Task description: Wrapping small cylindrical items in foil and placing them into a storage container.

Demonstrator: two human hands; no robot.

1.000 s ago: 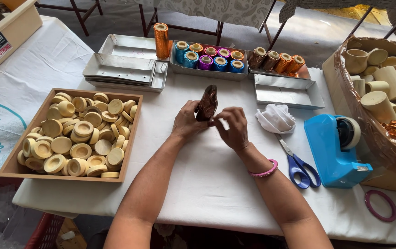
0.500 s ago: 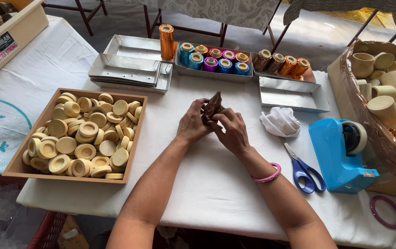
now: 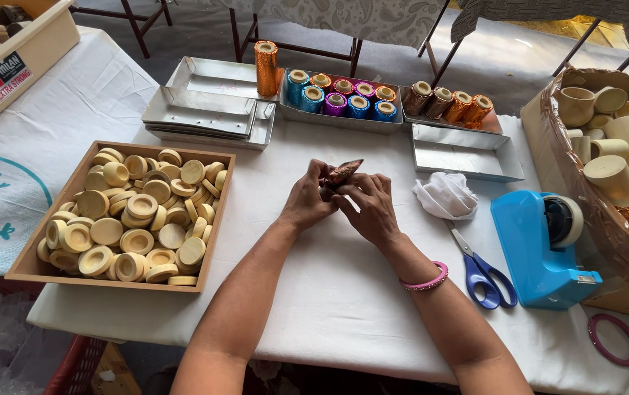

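A table draped in a white cloth (image 3: pixel 329 292) fills the view, standing on a grey floor (image 3: pixel 197 36); beyond its far edge are dark metal table legs and the hem of a patterned cloth.

Over the middle of the table, the left hand (image 3: pixel 307 197) and right hand (image 3: pixel 369 208) meet around a small piece wrapped in brown foil (image 3: pixel 343 172). The fingers of both hands curl and pinch it from either side, with its tip sticking up between them, lifted clear of the cloth. A pink bangle (image 3: pixel 425 279) sits on the right wrist.

To the left lies a wooden tray (image 3: pixel 18 271) heaped with pale wooden discs (image 3: pixel 128 219). At the far edge are stacked metal trays (image 3: pixel 197 110), an orange foil roll (image 3: pixel 265 57) standing upright, and a tray of spools (image 3: pixel 336 91) in blue, purple, red and copper. An empty metal tray (image 3: pixel 464 153) sits right of centre, a crumpled white cloth (image 3: pixel 442 196) just below it. Blue scissors (image 3: pixel 479 267) lie beside a blue tape dispenser (image 3: pixel 537 249). A box of wooden cups (image 3: pixel 622 139) stands at the right edge, a loose pink ring (image 3: pixel 614 339) near the front corner.
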